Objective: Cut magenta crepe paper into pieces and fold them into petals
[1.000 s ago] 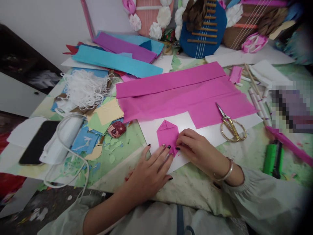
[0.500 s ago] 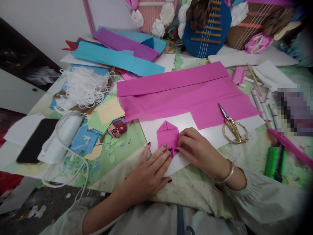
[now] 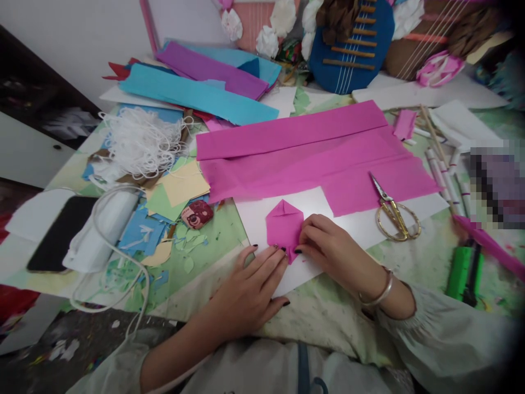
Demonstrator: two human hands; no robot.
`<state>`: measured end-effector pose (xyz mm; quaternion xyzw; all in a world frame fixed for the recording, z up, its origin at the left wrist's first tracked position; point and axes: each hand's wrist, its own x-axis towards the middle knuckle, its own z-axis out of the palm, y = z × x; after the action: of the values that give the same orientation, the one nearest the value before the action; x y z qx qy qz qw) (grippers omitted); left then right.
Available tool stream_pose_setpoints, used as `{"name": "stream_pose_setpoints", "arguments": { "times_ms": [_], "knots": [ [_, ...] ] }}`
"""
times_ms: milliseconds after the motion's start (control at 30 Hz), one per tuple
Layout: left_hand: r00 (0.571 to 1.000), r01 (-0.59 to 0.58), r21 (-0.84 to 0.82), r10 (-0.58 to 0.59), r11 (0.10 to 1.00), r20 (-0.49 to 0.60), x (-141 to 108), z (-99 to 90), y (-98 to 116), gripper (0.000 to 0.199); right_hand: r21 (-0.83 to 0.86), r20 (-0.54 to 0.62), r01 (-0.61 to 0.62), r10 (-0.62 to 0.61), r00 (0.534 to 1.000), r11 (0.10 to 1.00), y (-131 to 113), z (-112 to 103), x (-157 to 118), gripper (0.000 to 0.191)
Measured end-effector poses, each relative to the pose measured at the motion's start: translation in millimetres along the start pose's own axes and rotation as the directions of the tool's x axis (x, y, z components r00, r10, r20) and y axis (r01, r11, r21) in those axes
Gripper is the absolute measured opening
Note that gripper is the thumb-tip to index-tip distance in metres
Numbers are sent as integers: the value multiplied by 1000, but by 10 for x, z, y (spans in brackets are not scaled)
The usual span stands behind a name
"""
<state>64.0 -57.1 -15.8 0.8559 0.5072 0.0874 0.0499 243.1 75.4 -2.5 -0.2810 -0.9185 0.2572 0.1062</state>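
A small folded pink paper piece (image 3: pixel 284 225) lies on a white sheet (image 3: pixel 246 218), its top corners folded to a point. Flat on the sheet, my left hand (image 3: pixel 253 284) has its fingers extended and their tips on the paper's lower left edge. My right hand (image 3: pixel 328 246) pinches the lower right edge of the same piece between thumb and fingers. Beyond both hands a large pink crepe sheet (image 3: pixel 295 169) is spread out, with a folded strip along its far side. Gold-handled scissors (image 3: pixel 396 213) rest to the right, partly on the white sheet.
Left are white string (image 3: pixel 141 142), paper scraps (image 3: pixel 184 186), a dark red case (image 3: pixel 197 213), a phone (image 3: pixel 61 235) and a white cable (image 3: pixel 145 279). Right are paper sticks (image 3: pixel 445 180) and a green cutter (image 3: pixel 463 273). Decorated instrument shapes (image 3: pixel 348 49) stand behind.
The fingers of my left hand have drawn slightly down the pink piece, showing more of its lower part. My right hand keeps its pinch. The view has shifted slightly.
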Motion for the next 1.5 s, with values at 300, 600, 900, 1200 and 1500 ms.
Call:
{"name": "stream_pose_setpoints", "arguments": {
  "times_ms": [300, 600, 900, 1200, 1500],
  "knots": [
    [1000, -15, -12, 15, 1000, -12, -9, 1, -8, 49, 7, 10, -3, 3, 1000, 1000, 6, -1, 0, 11],
    [1000, -10, 5, 10, 1000, -9, -5, 14, 4, 55, 62, -14, -6, 7, 1000, 998, 25, 8, -34, 9],
    [1000, -10, -13, 10, 1000, -4, 13, 22, -3, 56, 64, -40, -50, 53, 998, 997, 20, 50, -2, 11],
    [1000, 12, -50, -12, 999, -4, 43, 14, 1, 61, 70, -31, -85, 87, 996, 994, 8, 26, -6, 11],
    [952, 161, -376, -244, 913, -185, 87, -6, -68, 37, 37, -26, -58, 59, 998, 998, 17, 45, 3, 11]
  ]
}}
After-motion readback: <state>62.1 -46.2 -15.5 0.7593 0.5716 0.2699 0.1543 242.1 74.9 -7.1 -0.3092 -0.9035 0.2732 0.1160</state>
